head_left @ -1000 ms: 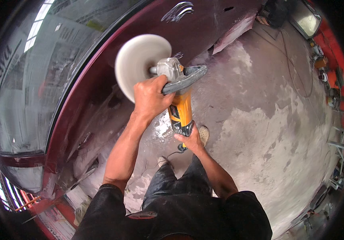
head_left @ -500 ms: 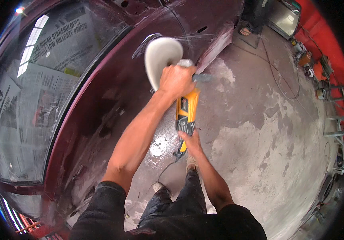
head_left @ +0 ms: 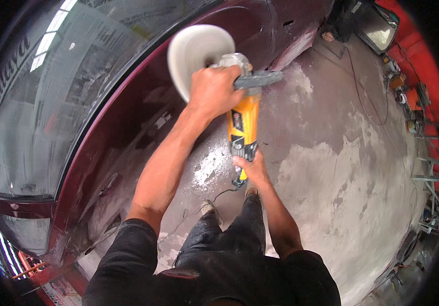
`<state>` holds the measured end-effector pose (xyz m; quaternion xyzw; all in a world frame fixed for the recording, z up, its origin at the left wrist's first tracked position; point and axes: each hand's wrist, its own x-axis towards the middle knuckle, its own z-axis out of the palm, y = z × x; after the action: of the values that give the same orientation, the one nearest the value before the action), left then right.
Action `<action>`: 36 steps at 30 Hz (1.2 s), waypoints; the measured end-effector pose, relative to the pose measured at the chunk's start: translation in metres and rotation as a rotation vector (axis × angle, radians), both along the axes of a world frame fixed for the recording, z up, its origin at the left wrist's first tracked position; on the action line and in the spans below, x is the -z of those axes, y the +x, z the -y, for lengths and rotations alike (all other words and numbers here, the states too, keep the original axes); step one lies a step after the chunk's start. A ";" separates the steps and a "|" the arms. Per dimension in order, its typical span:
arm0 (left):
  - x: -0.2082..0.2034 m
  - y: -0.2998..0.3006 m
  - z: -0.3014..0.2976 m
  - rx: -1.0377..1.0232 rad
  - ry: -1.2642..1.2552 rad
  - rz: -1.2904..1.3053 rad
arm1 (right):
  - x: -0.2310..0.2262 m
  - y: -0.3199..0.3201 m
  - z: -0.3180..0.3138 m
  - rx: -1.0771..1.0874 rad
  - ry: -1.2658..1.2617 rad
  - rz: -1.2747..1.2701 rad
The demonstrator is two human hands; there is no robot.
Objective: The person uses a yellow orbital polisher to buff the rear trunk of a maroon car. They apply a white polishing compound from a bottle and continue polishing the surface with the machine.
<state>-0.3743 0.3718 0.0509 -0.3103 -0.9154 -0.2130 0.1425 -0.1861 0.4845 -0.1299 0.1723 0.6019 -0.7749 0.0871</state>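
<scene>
A yellow and black car polisher (head_left: 248,115) with a blurred, round white pad (head_left: 186,58) is held in both my hands. My left hand (head_left: 213,91) is closed at the tool's front, on its dark grey auxiliary handle (head_left: 260,79). Round the rear grip, by the black vented end, my right hand (head_left: 252,166) is wrapped. The pad lies over the maroon car body (head_left: 143,84), just below the window; whether it touches the paint cannot be made out. From the tool's rear, a dark power cord (head_left: 224,192) trails down toward my feet.
Newspaper sheets (head_left: 84,61) cover the car window. The concrete floor (head_left: 326,178) is patchy, with a wet spot (head_left: 212,163) under the tool. A cable (head_left: 357,97) lies at the far right. Metal stands (head_left: 429,178) and containers line the red wall.
The polisher has moved slightly up, and its pad now faces me more broadly. Both hands keep their hold. My view has shifted, so the car window sits higher.
</scene>
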 end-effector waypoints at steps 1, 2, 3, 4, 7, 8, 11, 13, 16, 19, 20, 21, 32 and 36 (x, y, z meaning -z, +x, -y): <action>-0.002 0.016 0.019 -0.002 0.012 -0.003 | -0.001 0.014 0.016 -0.015 -0.001 0.040; -0.003 0.031 0.038 -0.015 0.024 -0.015 | -0.002 0.026 0.030 -0.041 -0.013 0.028; -0.006 0.047 0.055 -0.028 0.034 -0.024 | -0.003 0.038 0.043 -0.066 -0.049 -0.006; -0.008 0.062 0.070 -0.037 0.056 0.001 | -0.003 0.047 0.054 -0.091 0.006 0.000; -0.016 0.088 0.096 -0.068 0.080 0.014 | -0.005 0.067 0.079 -0.124 0.125 -0.102; -0.018 0.091 0.100 -0.077 0.080 0.005 | -0.005 0.069 0.081 -0.146 0.145 -0.085; -0.021 0.080 0.091 -0.069 0.074 -0.011 | -0.008 0.062 0.077 -0.134 0.072 -0.049; -0.021 0.063 0.076 -0.044 0.073 -0.016 | -0.011 0.049 0.064 -0.097 0.044 -0.044; -0.019 0.029 0.040 -0.026 0.075 -0.029 | -0.015 0.023 0.033 -0.048 0.093 -0.051; -0.013 -0.008 0.004 -0.001 0.088 -0.051 | -0.017 -0.006 0.003 -0.014 0.075 -0.068; -0.013 -0.020 -0.010 0.013 0.089 -0.046 | -0.017 -0.017 -0.008 -0.010 0.052 -0.078; -0.013 -0.031 -0.023 0.022 0.092 -0.046 | -0.017 -0.026 -0.017 0.012 0.022 -0.057; -0.014 -0.121 -0.130 0.039 0.041 0.011 | -0.038 -0.104 -0.091 0.149 -0.139 -0.009; -0.011 -0.146 -0.156 0.067 0.046 0.001 | -0.042 -0.123 -0.103 0.180 -0.179 0.009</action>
<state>-0.5202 0.5275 0.0620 -0.3374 -0.8995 -0.2387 0.1418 -0.3086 0.5873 -0.0878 0.2208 0.5120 -0.8294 0.0349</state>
